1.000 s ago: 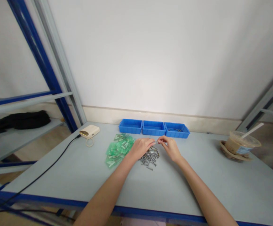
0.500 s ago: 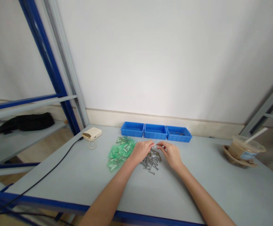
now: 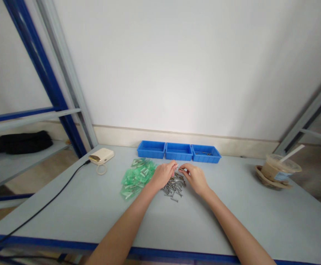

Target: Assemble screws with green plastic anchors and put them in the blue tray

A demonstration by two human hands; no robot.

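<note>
A heap of small grey metal screws lies in the middle of the grey table. My left hand and my right hand meet just above the far side of the heap, fingertips pinched together on a small metal piece, apparently a screw; it is too small to tell more. Left of my left hand lies a pile of small green plastic bags. Behind the hands stand three shallow blue bins in a row; the right one holds a few small metal parts.
A cream power bank with a black cable lies at the left. A lidded drink cup with a straw stands at the right. Blue and grey shelf posts rise at the left; a black bundle lies on a shelf.
Both hands stay pinched together over the screw heap, drawing slightly closer to each other. The view has shifted a little with my head.
</note>
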